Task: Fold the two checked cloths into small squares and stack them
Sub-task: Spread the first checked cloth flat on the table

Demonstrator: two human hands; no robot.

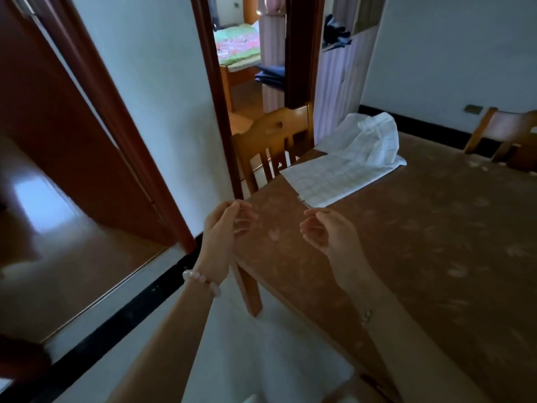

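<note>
The bare left hand (229,221), a pink bead bracelet (200,280) at its wrist, is hovering over the near corner of the brown patterned wooden table (421,228), fingers loosely curled and holding nothing. The bare right hand (325,231) is hanging just beside it, likewise half-curled and empty. Beyond them, the white checked cloths (348,167) are lying at the table's far left edge: a flat layer spread out, with a rumpled heap sitting on top toward the back, near the light wooden chair (273,141). Whether these are two separate pieces is hard to tell. Folding seems not yet begun; the next move is probably reaching forward to pinch the nearest cloth corner.
</note>
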